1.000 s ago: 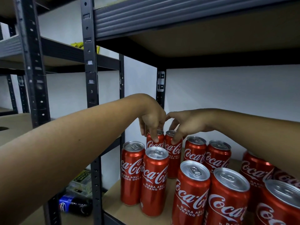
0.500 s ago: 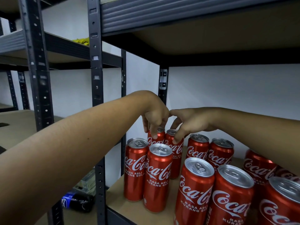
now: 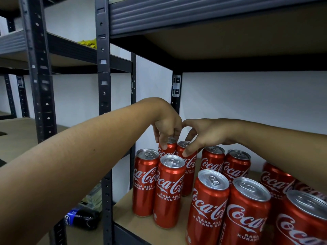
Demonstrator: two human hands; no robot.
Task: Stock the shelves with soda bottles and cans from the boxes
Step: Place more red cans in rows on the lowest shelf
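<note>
The left hand (image 3: 167, 127) pinches the half-hidden Coca-Cola can (image 3: 170, 149) under its fingers; the right hand (image 3: 208, 133) seems to pinch the next can (image 3: 190, 161).

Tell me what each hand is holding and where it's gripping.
The left hand pinches the rear can by its top rim, fingertips down its upper side. The right hand grips the neighbouring can by its top likewise.

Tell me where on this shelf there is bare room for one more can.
The bare board at the front left corner, between the upright post and the two left front cans, is free. A narrow strip runs between those cans and the right front cans. The back is crowded: the left hand grips the first rear can, the right hand the second rear can.
</note>
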